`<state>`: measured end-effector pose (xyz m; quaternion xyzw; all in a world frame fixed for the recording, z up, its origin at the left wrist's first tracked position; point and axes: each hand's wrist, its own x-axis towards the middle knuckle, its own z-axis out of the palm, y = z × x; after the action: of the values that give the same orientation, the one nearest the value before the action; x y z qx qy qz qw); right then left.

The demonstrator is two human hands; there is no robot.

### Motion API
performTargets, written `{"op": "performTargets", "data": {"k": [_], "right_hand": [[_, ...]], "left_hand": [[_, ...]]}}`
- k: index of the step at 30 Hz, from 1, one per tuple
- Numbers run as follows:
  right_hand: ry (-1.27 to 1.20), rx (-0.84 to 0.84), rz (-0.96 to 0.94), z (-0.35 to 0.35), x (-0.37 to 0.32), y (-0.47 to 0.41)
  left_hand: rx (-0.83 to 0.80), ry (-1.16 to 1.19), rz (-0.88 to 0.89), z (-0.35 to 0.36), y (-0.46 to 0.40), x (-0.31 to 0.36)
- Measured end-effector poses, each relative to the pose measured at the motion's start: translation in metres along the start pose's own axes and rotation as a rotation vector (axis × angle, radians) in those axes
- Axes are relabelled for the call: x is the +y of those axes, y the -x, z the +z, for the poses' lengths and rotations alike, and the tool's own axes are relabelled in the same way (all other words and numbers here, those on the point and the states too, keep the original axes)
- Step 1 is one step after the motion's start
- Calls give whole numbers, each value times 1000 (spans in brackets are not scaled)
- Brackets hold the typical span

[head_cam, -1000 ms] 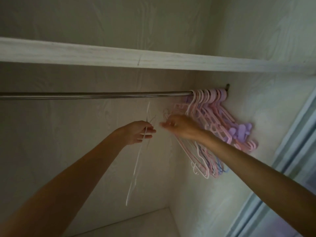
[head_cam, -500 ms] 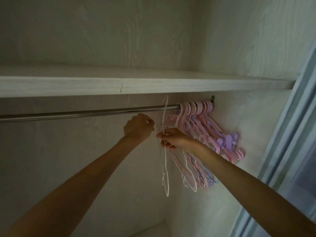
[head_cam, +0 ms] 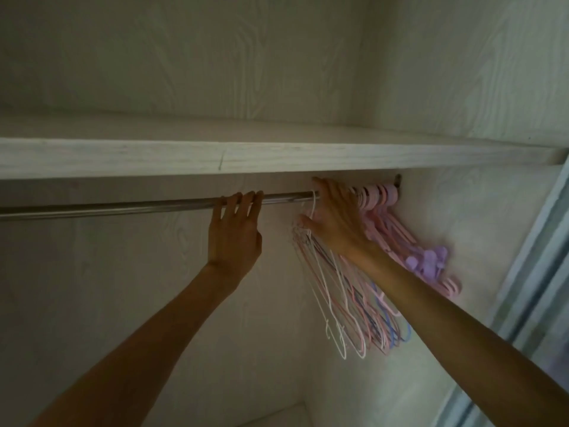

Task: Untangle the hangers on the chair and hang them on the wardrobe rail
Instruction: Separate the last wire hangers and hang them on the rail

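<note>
The thin white hanger (head_cam: 312,208) now has its hook over the wardrobe rail (head_cam: 123,207), at the left edge of the bunch of hangers (head_cam: 363,303) that hangs at the right end of the rail; half a second ago it was still below the rail, pinched in the right hand. The bunch has thin wire hangers in white, pink and blue, and behind them thicker pink plastic hangers (head_cam: 388,223) with purple clips (head_cam: 428,260) which lean on the right side wall (head_cam: 462,211). The right hand (head_cam: 335,223) has risen to the rail: its fingers are spread and laid flat against the hooks, the thumb beside the neck of the white hanger, and I cannot tell if it really grips any hanger. The left hand (head_cam: 235,232) was a loose fist under the rail before; now it is open, with the fingertips curled over the top of the bare rail, well apart from the bunch. The shelf (head_cam: 215,155) above the rail sits lower in the view than one second ago, so the camera has tilted upward.
</note>
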<state>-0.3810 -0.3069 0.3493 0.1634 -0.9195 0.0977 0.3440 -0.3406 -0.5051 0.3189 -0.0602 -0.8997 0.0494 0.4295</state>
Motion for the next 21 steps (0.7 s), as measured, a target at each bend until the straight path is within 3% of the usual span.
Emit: {"op": "performTargets", "data": {"k": [3, 6, 17, 21], "right_hand": [[186, -108, -99, 16, 9, -12], [266, -53, -149, 22, 27, -12], [148, -46, -96, 13, 58, 3], [106, 65, -83, -1, 60, 40]], "left_hand": [[-46, -47, -1, -2, 2, 1], [-153, -39, -19, -7, 3, 7], [-309, -96, -121, -16, 1, 25], [-335, -52, -111, -27, 11, 25]]}}
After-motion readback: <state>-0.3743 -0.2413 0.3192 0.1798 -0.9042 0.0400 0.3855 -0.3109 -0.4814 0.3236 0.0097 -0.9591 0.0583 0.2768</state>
